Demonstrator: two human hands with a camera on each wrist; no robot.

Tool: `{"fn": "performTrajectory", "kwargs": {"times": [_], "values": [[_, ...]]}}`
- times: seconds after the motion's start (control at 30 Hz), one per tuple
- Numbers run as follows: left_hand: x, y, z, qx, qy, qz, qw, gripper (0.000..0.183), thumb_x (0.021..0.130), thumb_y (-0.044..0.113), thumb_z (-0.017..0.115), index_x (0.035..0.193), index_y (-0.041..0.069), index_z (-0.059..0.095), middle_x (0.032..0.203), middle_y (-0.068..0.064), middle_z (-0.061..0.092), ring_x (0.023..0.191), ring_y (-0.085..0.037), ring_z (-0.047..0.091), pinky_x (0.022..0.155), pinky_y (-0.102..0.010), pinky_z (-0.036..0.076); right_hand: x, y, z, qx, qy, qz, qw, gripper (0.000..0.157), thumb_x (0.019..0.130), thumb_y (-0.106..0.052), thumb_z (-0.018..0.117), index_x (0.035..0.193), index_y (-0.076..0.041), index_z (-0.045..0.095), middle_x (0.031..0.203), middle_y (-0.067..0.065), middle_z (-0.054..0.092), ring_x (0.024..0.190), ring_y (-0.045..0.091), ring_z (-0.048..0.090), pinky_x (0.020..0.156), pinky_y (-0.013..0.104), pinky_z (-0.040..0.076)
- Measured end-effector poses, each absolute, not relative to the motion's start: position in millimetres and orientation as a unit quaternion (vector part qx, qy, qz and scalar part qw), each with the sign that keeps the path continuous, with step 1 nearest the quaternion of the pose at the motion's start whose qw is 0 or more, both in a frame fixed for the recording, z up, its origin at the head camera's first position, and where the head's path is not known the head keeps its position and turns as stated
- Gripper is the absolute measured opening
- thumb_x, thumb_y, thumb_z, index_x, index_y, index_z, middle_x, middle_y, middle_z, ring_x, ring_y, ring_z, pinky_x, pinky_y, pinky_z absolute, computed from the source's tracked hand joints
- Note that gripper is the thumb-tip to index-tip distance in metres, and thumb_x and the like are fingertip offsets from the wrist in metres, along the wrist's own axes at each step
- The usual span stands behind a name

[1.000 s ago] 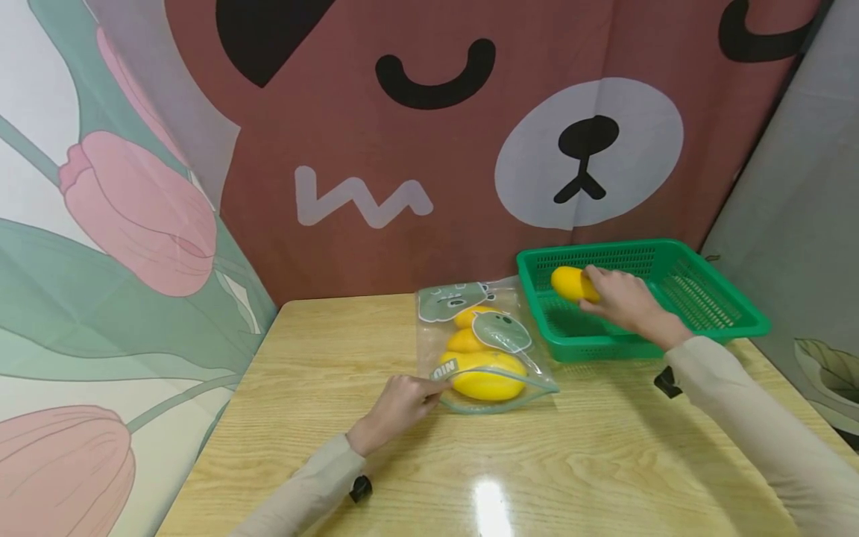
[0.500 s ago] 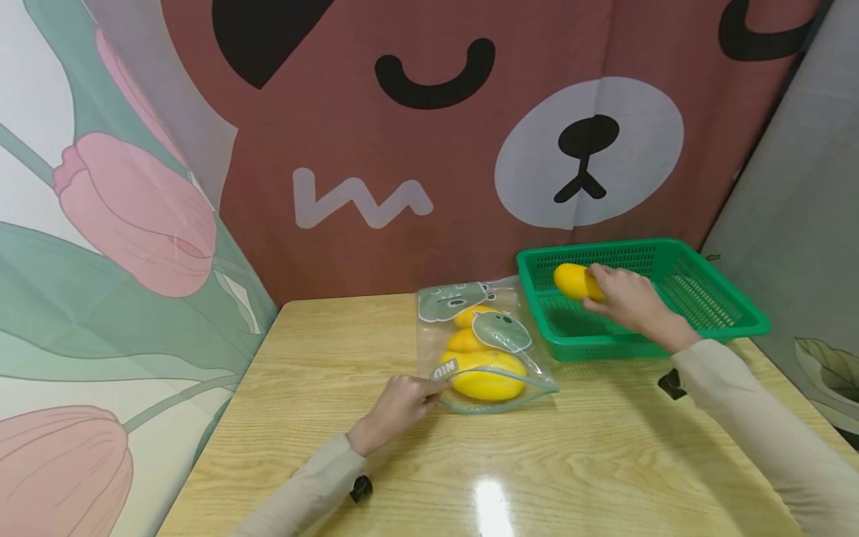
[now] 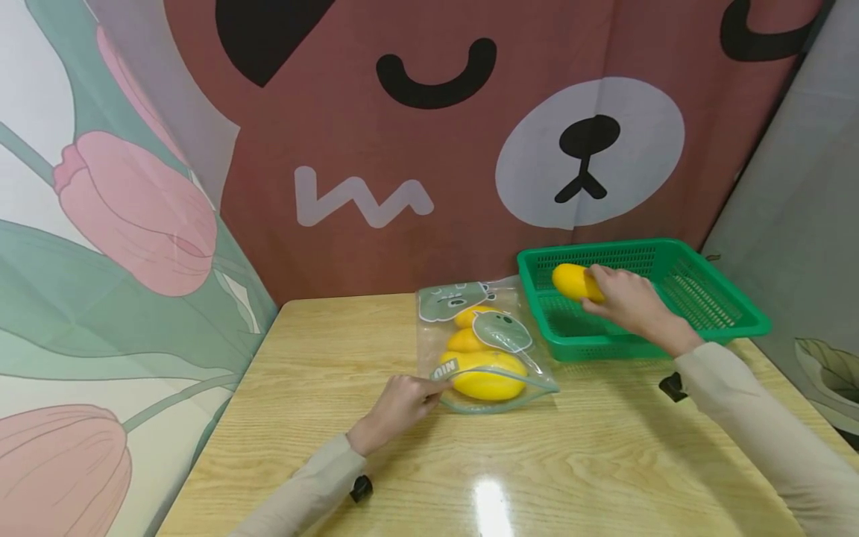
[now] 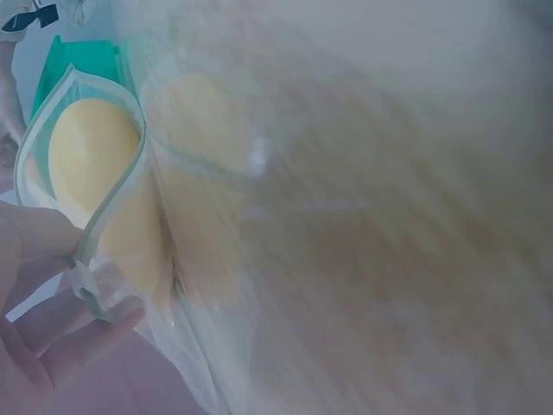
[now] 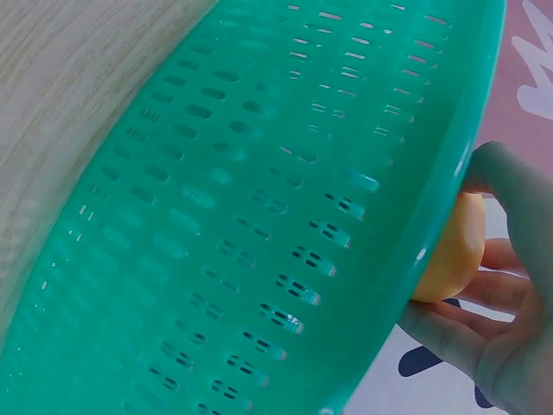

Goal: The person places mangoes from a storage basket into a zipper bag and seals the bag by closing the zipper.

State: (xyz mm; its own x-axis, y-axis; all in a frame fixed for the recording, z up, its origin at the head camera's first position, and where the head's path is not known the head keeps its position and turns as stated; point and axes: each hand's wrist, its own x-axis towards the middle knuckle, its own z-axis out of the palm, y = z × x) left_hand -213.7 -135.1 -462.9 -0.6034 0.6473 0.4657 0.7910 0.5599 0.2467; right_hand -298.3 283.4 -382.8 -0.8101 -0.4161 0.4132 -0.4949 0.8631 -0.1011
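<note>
A clear zip bag with green cartoon prints lies on the table, its mouth toward me and gaping. Several yellow mangoes are inside it, the largest-looking one by the mouth. My left hand pinches the left corner of the bag's mouth between thumb and fingers. In the left wrist view a mango shows through that opening. Over the green basket, my right hand grips one yellow mango by its right end. The right wrist view has this mango partly behind the basket's rim.
The basket stands at the back right of the wooden table, close beside the bag. Behind the table hangs a brown curtain with a bear print. A tulip-print curtain hangs at the left.
My right hand, with the mango, has shifted very slightly to the right over the basket. The left hand and the bag have stayed in place.
</note>
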Motion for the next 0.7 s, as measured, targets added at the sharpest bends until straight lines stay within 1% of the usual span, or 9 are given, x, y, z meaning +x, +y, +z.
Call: {"fn": "performTrajectory", "kwargs": {"times": [0.33,0.5,0.7], "values": [[-214,-135,-463,-0.415,-0.868,-0.219,0.164,0.030,0.082,-0.004,0.075,0.109,0.008,0.077,0.087,-0.001,0.075,0.055,0.000,0.041,0.050,-0.011,0.036,-294,281,-379,0.249,-0.939,0.105,0.213,0.037,0.086,-0.016,0.074,0.112,0.004,0.057,0.073,0.007,0.057,0.054,0.018,0.044,0.043,0.030,0.036],[-214,-136,-464,-0.419,-0.865,-0.220,0.168,0.030,0.081,-0.006,0.076,0.108,0.007,0.077,0.084,0.000,0.075,0.054,0.001,0.038,0.049,-0.011,0.035,-291,280,-377,0.252,-0.936,0.105,0.221,0.038,0.085,-0.016,0.075,0.112,0.003,0.057,0.075,0.008,0.059,0.055,0.018,0.045,0.043,0.030,0.037],[-214,-136,-464,-0.419,-0.864,-0.220,0.171,0.031,0.080,-0.006,0.076,0.108,0.007,0.077,0.084,-0.001,0.075,0.052,0.001,0.036,0.047,-0.011,0.032,-287,278,-374,0.258,-0.933,0.105,0.230,0.041,0.084,-0.016,0.076,0.115,0.004,0.057,0.082,0.015,0.063,0.058,0.020,0.049,0.045,0.033,0.043]]}}
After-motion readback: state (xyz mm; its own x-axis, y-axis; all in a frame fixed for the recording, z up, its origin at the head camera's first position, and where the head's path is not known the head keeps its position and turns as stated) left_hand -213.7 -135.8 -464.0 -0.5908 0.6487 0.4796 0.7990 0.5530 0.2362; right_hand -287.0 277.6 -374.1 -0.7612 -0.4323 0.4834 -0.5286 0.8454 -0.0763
